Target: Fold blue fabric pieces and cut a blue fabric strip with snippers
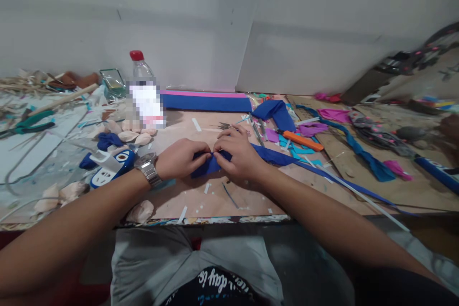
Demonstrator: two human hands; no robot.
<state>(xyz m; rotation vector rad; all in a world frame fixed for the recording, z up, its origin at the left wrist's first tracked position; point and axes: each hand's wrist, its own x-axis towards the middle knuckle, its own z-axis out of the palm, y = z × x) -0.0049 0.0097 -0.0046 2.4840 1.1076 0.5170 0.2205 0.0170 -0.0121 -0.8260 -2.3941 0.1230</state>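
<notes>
Both hands meet at the middle of the brown work board (201,196). My left hand (181,158), with a metal watch on the wrist, is closed in a pinch on a strip of blue crepe paper (206,166). My right hand (238,153) is closed on the same strip just to the right, fingertips nearly touching the left hand's. The blue strip trails away to the right across the board, past the right wrist. What lies under the fingers is hidden.
A red-capped water bottle (143,88) stands at the back left, a blue and pink paper roll (206,100) behind the hands. An orange-handled cutter (303,141) and paper scraps lie right. A blue-white tape dispenser (111,168) and green pliers (30,124) sit left.
</notes>
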